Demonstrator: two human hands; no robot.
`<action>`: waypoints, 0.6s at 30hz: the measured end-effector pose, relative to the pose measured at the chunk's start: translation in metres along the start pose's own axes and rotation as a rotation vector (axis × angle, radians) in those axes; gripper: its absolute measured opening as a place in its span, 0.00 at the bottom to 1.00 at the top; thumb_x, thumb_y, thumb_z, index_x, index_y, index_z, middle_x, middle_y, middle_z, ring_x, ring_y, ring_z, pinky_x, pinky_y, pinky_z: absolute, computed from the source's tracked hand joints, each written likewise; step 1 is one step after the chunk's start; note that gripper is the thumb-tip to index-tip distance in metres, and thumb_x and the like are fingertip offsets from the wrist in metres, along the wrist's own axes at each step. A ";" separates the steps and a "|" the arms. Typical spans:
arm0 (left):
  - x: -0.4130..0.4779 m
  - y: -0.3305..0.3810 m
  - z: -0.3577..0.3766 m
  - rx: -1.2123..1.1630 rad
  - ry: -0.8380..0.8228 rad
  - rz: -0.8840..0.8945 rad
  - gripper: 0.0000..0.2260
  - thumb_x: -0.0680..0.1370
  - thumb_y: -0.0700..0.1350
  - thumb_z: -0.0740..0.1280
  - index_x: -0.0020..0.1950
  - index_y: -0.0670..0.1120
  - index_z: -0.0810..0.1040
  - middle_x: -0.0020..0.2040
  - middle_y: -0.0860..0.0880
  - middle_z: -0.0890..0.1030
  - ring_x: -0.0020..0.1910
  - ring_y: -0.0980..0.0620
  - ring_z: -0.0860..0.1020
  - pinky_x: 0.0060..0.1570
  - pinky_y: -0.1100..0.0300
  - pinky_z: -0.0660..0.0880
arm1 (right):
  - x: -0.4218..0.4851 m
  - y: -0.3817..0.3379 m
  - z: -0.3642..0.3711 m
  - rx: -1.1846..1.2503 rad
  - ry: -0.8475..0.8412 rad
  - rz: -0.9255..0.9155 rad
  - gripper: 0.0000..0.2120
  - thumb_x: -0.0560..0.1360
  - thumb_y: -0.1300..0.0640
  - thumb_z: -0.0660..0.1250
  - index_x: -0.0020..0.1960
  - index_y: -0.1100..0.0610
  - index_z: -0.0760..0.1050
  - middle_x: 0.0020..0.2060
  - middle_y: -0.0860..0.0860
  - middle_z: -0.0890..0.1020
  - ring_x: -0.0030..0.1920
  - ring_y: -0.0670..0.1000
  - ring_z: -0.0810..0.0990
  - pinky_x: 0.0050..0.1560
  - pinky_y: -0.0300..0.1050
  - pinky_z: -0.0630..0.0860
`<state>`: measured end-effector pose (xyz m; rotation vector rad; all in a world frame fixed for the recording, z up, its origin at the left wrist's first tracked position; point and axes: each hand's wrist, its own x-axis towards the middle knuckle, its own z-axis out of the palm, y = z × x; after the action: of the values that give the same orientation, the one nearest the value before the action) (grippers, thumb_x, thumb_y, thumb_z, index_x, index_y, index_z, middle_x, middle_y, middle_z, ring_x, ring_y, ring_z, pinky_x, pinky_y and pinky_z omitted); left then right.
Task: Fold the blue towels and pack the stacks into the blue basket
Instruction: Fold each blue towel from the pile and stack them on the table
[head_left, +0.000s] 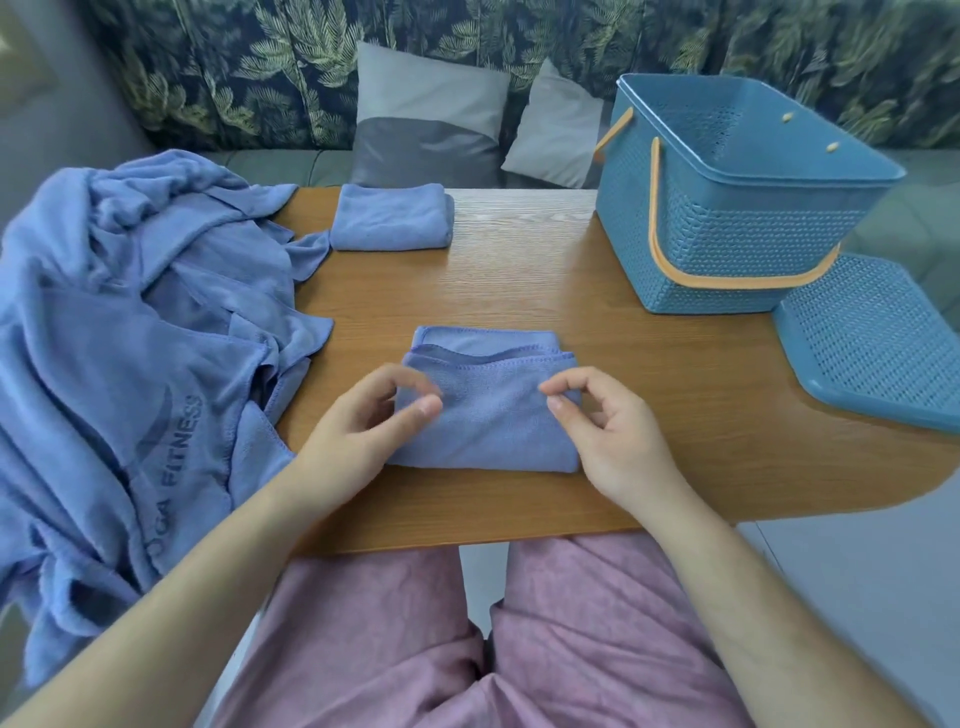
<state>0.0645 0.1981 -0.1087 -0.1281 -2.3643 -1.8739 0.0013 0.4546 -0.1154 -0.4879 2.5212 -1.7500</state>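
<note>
Sits at a wooden counter (571, 312) over a folded blue towel (488, 421) lying at its near middle, left hand (358, 426) curled at the towel's left edge with the thumb tip on the cloth, right hand (613, 436) bringing thumb and forefinger together at its right edge; cannot tell whether either grips cloth. Keeps a second folded towel (392, 215) at the far edge, just beside a heap of unfolded blue towels (145, 322) spilling over the left side. Has the blue basket (727, 244) open at far right, orange handle (655, 208) down, lid (872, 343) flat beside it.
</note>
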 end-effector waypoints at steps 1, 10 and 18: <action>0.000 0.001 -0.002 0.032 -0.040 -0.009 0.12 0.75 0.56 0.71 0.53 0.50 0.81 0.41 0.57 0.77 0.37 0.57 0.70 0.39 0.69 0.67 | 0.001 -0.001 0.000 0.000 0.013 0.010 0.12 0.81 0.58 0.68 0.49 0.39 0.79 0.43 0.41 0.83 0.32 0.50 0.71 0.34 0.41 0.69; 0.002 -0.003 -0.011 -0.062 -0.134 -0.102 0.24 0.70 0.42 0.75 0.66 0.51 0.78 0.63 0.56 0.75 0.57 0.50 0.80 0.52 0.57 0.78 | -0.003 -0.014 -0.009 0.163 -0.133 0.146 0.16 0.71 0.54 0.73 0.56 0.39 0.80 0.39 0.41 0.83 0.30 0.43 0.75 0.34 0.34 0.71; 0.003 -0.011 -0.007 0.151 -0.091 -0.026 0.25 0.72 0.55 0.73 0.68 0.58 0.75 0.69 0.62 0.71 0.62 0.55 0.76 0.57 0.60 0.70 | 0.002 -0.007 -0.003 -0.033 0.023 0.148 0.20 0.77 0.67 0.66 0.63 0.47 0.77 0.41 0.38 0.76 0.24 0.44 0.67 0.28 0.31 0.64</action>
<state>0.0601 0.1886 -0.1167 -0.1715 -2.5697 -1.7267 0.0003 0.4542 -0.1082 -0.2755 2.5324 -1.6739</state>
